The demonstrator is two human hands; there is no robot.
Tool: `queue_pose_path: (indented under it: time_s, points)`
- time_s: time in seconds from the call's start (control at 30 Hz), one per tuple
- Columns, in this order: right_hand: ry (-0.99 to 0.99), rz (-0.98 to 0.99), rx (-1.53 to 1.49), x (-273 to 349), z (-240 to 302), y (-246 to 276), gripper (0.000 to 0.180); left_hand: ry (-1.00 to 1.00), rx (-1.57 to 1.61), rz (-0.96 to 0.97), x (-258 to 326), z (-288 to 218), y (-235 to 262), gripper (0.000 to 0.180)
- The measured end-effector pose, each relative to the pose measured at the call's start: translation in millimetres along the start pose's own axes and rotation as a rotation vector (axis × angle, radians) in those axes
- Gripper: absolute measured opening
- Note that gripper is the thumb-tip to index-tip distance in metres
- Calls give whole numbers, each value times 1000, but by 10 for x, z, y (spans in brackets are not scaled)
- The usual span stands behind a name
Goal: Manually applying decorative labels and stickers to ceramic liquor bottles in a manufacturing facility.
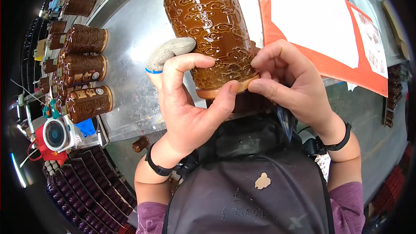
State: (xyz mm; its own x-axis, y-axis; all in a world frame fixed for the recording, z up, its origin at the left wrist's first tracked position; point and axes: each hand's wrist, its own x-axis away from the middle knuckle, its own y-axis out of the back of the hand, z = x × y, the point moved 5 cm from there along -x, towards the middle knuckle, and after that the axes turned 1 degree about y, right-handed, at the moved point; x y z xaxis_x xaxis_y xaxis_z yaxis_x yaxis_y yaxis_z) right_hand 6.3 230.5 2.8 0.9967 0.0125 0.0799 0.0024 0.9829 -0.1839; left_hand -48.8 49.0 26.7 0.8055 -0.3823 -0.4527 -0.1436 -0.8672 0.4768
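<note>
A large glossy brown jar (208, 21) with raised cloud patterns lies in front of me, its tan-rimmed end towards my body. My left hand (186, 91) grips it from the left, thumb against the tan rim (211, 93) and index finger on the patterned side. A grey-white knitted glove piece with a blue edge (171, 52) covers some fingers of that hand. On the other side my right hand (290, 82) is curled, thumb tip at the rim and index fingertip against the jar. Whether anything small is between its fingers is hidden.
Several similar brown jars (86, 68) lie along the metal table (134, 95) at left. An orange-red board (320, 63) with white sheets is at the right. A small round fan (56, 134) stands left, above racks of dark items (89, 186).
</note>
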Motion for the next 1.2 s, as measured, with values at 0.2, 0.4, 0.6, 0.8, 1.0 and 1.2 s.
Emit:
queue_pose_path:
  time_s: [0.2, 0.4, 0.6, 0.8, 1.0, 1.2]
  points:
    - [-6, 5, 2, -5, 0, -6, 24, 26, 32, -2, 17, 4, -13, 42]
    - [-7, 6, 25, -7, -5, 4, 25, -27, 0, -22, 4, -6, -15, 41]
    - [10, 8, 32, -17, -14, 9, 25, -23, 5, -30, 32, -9, -32, 39]
    - [20, 12, 19, -20, -27, 9, 26, -13, -3, 25, 30, -24, -54, 35]
    - [14, 14, 10, -14, -22, 7, 24, -38, -5, -52, 45, -24, -48, 34]
    - [-67, -2, 44, 73, 22, 234, 26, -149, -146, -40, 190, -12, 154, 34]
